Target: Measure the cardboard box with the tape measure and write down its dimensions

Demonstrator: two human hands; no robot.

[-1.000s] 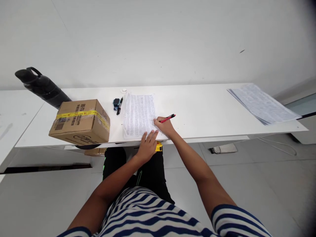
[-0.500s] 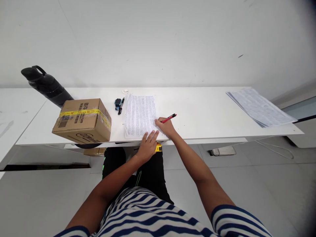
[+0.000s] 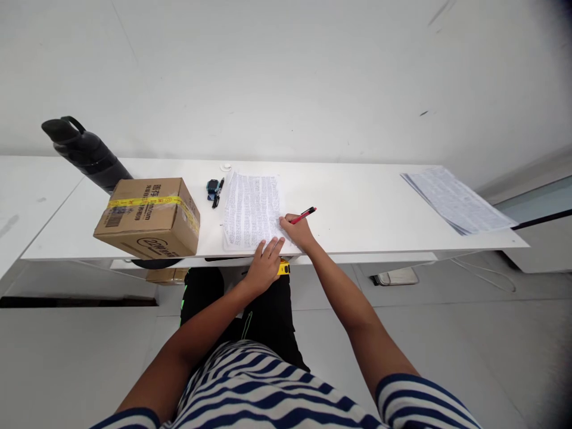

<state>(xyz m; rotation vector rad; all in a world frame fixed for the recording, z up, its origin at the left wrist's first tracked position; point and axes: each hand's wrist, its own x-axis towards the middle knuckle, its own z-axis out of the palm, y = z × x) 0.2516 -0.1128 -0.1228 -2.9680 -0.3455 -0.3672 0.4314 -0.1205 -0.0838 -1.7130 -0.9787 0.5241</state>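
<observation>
A sheet of paper (image 3: 251, 208) covered in dense rows of writing lies on the white desk in front of me. My right hand (image 3: 297, 230) is closed around a red pen (image 3: 304, 215) with a black end, its side resting at the sheet's lower right edge. The pen's tip is hidden by my fingers. My left hand (image 3: 264, 266) lies with fingers stretched over the sheet's bottom edge, the palm past the desk's front edge. Partly behind that hand, a yellow tape measure (image 3: 284, 268) shows below the desk edge.
A taped cardboard box (image 3: 147, 215) stands left, with a black bottle (image 3: 92, 156) behind it. Between box and sheet lie a dark watch-like device (image 3: 212, 187) and a black pen (image 3: 218, 193). Stacked papers (image 3: 460, 199) lie far right. A wall rises behind the desk (image 3: 357, 208).
The view has shifted slightly. My right hand and the pen remain at almost the same spot on the sheet, and my left hand stays on its bottom edge.
</observation>
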